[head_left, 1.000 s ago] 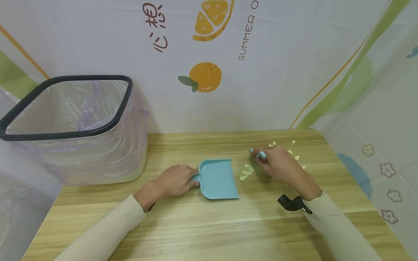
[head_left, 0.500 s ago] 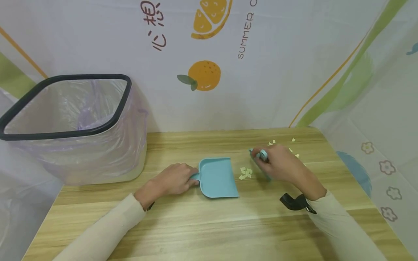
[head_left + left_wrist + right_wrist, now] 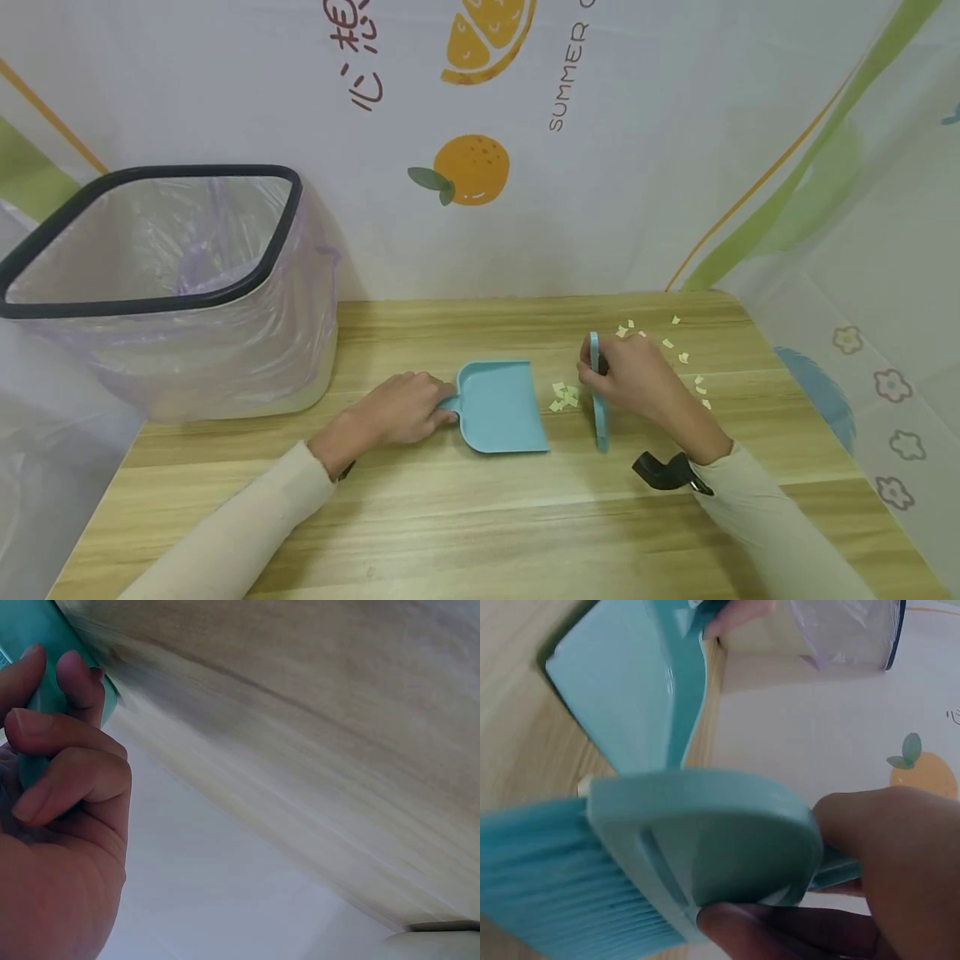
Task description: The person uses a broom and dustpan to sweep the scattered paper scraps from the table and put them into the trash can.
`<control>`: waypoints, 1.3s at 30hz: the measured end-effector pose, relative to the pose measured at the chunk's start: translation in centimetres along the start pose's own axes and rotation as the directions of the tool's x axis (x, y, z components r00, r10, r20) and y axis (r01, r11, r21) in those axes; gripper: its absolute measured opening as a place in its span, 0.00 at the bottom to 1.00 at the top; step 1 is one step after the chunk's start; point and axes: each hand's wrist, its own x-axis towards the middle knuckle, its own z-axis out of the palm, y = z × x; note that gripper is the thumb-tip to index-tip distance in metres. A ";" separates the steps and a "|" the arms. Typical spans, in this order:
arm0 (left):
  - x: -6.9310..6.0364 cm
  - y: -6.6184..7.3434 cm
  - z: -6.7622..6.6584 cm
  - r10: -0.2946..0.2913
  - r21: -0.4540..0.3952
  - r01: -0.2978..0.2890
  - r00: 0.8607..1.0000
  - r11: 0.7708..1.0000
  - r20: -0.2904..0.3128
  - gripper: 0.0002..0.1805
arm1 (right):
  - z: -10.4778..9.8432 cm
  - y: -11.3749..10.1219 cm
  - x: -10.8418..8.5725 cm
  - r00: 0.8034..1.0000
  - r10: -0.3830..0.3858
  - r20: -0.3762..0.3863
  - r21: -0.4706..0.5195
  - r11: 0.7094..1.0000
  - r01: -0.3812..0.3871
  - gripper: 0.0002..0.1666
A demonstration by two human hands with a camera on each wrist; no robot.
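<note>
A light blue dustpan (image 3: 501, 408) lies on the wooden table, its wide edge facing right. My left hand (image 3: 405, 408) grips its short handle, and in the left wrist view the fingers curl round that handle (image 3: 34, 769). My right hand (image 3: 630, 371) holds a small blue hand brush (image 3: 598, 408). Its bristles (image 3: 577, 877) show in the right wrist view, where the fingers pinch the brush near its handle. Between dustpan and brush sits a little pile of pale yellow paper scraps (image 3: 565, 397). More scraps (image 3: 683, 358) are scattered behind and right of my right hand.
A bin (image 3: 247, 358) with a black rim and a clear purplish liner stands at the back left. Behind the table (image 3: 450, 525) hangs a white printed curtain (image 3: 637, 208), which also runs along the right side.
The brush has turned in my right hand, so it now stands more upright in view. The scrap pile shifted slightly left towards the dustpan, then stayed. My left hand and the dustpan hold their place.
</note>
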 end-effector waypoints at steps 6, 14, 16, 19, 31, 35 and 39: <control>0.0 0.4 -0.4 -0.001 0.001 0.001 1.000 1.000 0.013 0.12 | 1.2 -0.3 0.8 0.996 -0.064 -0.055 0.020 0.998 0.065 0.07; 0.2 0.2 -0.4 0.012 0.009 -0.012 1.000 1.000 0.012 0.13 | 1.8 -1.3 1.8 0.998 -0.046 -0.043 0.078 0.996 0.049 0.06; 0.2 0.2 -0.4 0.015 0.012 -0.015 1.000 1.000 0.011 0.13 | 2.0 -1.8 2.1 0.998 -0.044 -0.042 0.085 0.995 0.047 0.06; 0.2 0.1 -0.3 0.013 0.011 -0.013 1.000 1.000 0.014 0.13 | 2.3 -2.4 2.8 0.997 -0.053 -0.051 0.085 0.995 0.058 0.06; 0.3 0.2 -0.1 0.003 0.024 -0.004 1.000 1.000 0.016 0.09 | 1.7 -3.8 3.9 0.997 -0.072 -0.030 0.166 0.983 0.076 0.10; 0.2 0.2 -0.1 0.001 0.025 -0.002 1.000 1.000 0.016 0.10 | 1.0 -2.9 3.5 0.997 -0.058 -0.044 0.125 0.990 0.063 0.11; 0.2 0.1 -0.2 0.006 0.025 -0.006 1.000 1.000 0.008 0.10 | 0.8 -1.9 3.0 0.992 -0.061 -0.111 0.065 0.996 0.069 0.09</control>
